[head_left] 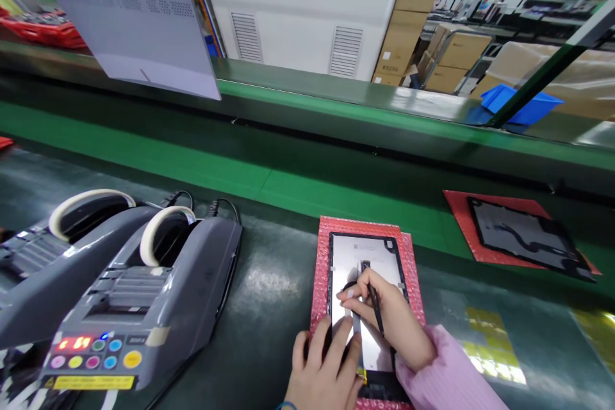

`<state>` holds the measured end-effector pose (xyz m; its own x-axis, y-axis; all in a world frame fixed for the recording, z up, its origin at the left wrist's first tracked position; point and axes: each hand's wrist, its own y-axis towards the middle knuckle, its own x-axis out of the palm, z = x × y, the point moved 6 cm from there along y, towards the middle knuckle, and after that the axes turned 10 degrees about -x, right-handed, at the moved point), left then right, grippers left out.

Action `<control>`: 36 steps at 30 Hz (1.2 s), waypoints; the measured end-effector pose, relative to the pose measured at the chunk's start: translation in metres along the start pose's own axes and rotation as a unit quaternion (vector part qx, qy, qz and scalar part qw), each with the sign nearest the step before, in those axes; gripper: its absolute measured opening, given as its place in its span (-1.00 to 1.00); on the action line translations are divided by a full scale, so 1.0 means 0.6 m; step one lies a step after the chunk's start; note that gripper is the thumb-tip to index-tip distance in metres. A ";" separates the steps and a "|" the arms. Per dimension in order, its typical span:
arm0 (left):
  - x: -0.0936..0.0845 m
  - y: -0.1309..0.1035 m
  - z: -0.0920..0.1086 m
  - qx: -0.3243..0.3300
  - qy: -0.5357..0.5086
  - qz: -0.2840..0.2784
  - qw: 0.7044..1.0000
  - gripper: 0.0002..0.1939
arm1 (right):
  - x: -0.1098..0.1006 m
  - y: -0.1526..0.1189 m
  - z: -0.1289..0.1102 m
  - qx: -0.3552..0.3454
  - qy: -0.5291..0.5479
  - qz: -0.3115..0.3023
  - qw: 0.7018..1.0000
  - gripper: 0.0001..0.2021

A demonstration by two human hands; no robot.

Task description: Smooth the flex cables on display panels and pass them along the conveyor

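Lower part of the tablet panel (366, 307) covered by both hands at bottom centre; left hand (323, 371) cut off by the bottom edge. Tool tip under the right hand (389, 317) too small to tell. Printing on the tilted sheet (139, 25), upper left, blurred.

You have two hands in view, the left hand (321, 371) and the right hand (391, 317), and the right one holds one thin dark tool (373, 302). Under them lies one open tablet panel (365, 256) on one pink bubble-wrap sheet (323, 269). Further right on the tabletop (269, 307) you have one more dark panel (526, 237) on one red sheet (461, 211), so two panels and two sheets in all. At your left stand two grey tape dispensers, the nearer dispenser (144, 307) and the farther dispenser (43, 262), each carrying one roll of pale tape. One green conveyor belt (192, 166) runs across. One white sheet (144, 32) hangs above it.
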<state>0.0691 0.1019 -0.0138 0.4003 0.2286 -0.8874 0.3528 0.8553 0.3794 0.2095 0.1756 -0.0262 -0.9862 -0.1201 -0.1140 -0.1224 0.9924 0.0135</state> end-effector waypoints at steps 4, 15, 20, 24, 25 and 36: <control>0.001 0.002 0.000 0.002 -0.001 -0.021 1.000 -0.59 | 0.002 -0.003 0.001 -0.003 -0.009 0.003 1.000 -0.66; 0.004 0.001 0.000 -0.004 0.002 -0.045 0.999 -0.60 | -0.023 0.009 -0.018 -0.108 -0.168 0.119 0.973 -0.55; 0.000 0.007 0.004 -0.001 -0.005 -0.036 0.999 -0.66 | -0.032 0.034 -0.019 -0.153 -0.245 0.170 0.942 -0.58; 0.009 0.005 0.003 0.049 0.017 -0.027 0.998 -0.68 | -0.069 0.060 -0.025 -0.156 -0.303 0.192 0.920 -0.72; 0.013 0.003 0.001 0.065 0.022 -0.022 0.997 -0.66 | -0.092 0.063 -0.029 -0.160 -0.321 0.200 0.912 -0.74; 0.028 -0.005 -0.009 0.104 0.041 -0.031 0.993 -0.46 | -0.437 -0.017 -0.043 -0.059 -0.589 0.180 0.785 -0.71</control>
<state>0.0701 0.1058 -0.0314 0.3045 0.2229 -0.9261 0.5448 0.7567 0.3613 0.4664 0.1962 0.0294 -0.1796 0.3450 -0.9213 0.0619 0.9386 0.3395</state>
